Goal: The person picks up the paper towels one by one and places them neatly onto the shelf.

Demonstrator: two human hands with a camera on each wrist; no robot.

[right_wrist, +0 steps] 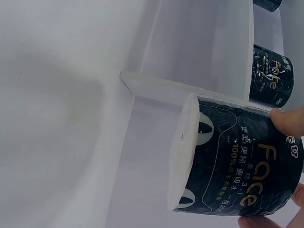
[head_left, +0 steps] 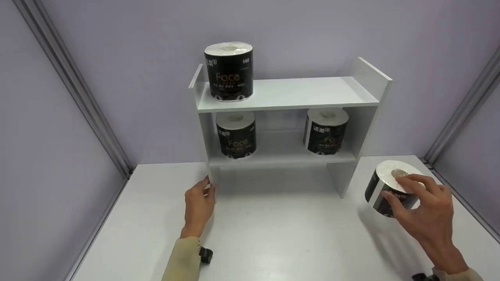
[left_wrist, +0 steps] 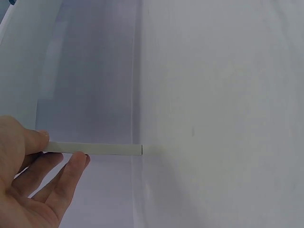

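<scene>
My right hand (head_left: 427, 207) grips a toilet paper roll (head_left: 377, 191) in a black "Face" wrapper, fingers near the core hole and thumb on its side. The roll is tilted, to the right of the white shelf, with a shadow on the table below it. In the right wrist view the same roll (right_wrist: 232, 161) overlaps the shelf's side. My left hand (head_left: 199, 205) pinches the lower front edge of the shelf's left side panel (left_wrist: 104, 148), thumb on one face and fingers on the other. Two more rolls, left (head_left: 236, 136) and right (head_left: 326, 134), stand upright on the middle board.
Another roll (head_left: 229, 74) stands on the left end of the shelf's top board (head_left: 308, 91). The white shelf stands on a white table (head_left: 269, 234) near the back wall (head_left: 297, 35). Grey metal rails (head_left: 90, 101) run along the side walls.
</scene>
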